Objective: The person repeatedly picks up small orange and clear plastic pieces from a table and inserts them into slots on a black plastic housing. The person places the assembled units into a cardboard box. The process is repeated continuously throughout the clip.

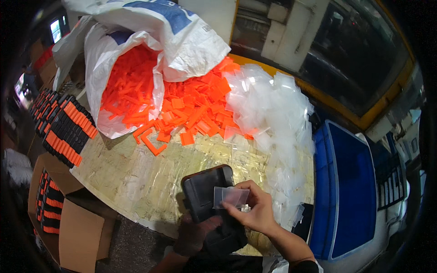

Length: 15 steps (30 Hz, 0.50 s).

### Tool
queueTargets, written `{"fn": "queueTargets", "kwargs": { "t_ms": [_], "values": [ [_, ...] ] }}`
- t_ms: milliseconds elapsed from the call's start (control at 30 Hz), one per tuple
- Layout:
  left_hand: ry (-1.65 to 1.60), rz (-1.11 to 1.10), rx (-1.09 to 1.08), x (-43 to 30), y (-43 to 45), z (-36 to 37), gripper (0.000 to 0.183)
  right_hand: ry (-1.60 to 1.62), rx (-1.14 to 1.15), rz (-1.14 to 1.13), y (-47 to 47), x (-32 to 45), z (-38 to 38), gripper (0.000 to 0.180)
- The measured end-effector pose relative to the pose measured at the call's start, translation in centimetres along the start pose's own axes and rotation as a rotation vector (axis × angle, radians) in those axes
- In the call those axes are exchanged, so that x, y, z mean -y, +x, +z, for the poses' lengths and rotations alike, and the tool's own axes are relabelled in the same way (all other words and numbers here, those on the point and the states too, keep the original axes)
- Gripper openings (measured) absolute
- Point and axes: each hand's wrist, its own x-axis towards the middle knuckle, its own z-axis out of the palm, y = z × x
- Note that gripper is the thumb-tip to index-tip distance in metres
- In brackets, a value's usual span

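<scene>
My left hand (194,233) holds the lower left side of a black plastic case (201,186), which lies tilted over the table's near edge. Above the case, my right hand (254,208) pinches clear plastic sheets (231,197) between thumb and fingers; they overlap, and their exact number cannot be told. Beyond the case, orange plastic pieces (194,102) spill from a white woven sack (92,68). To their right is a heap of clear plastic sheets (273,102).
Stacks of black and orange cases (65,131) stand at the table's left edge. Below them, an open cardboard box (82,232) holds more cases. A blue plastic crate (324,194) is at the right. Behind the table (119,177) stands a machine with a yellow frame (341,107).
</scene>
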Motion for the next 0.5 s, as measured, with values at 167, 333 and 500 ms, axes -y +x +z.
{"fn": "queueTargets", "kwargs": {
  "t_ms": [167, 333, 500],
  "values": [
    [0.356, -0.162, 0.068, -1.5, -0.8, 1.3, 0.039, -0.431, 0.245, -0.081, -1.3, 1.5, -3.1, 0.024],
    [0.250, -0.170, 0.172, -1.9, -1.8, 2.6, 0.041, -0.238, 0.296, 0.068, 0.6, 3.1, -4.6, 0.022],
    [0.194, -0.154, 0.201, -2.2, -2.5, 3.3, 0.046, -0.391, 0.320, -0.023, 1.0, 2.2, -3.6, 0.017]
  ]
}}
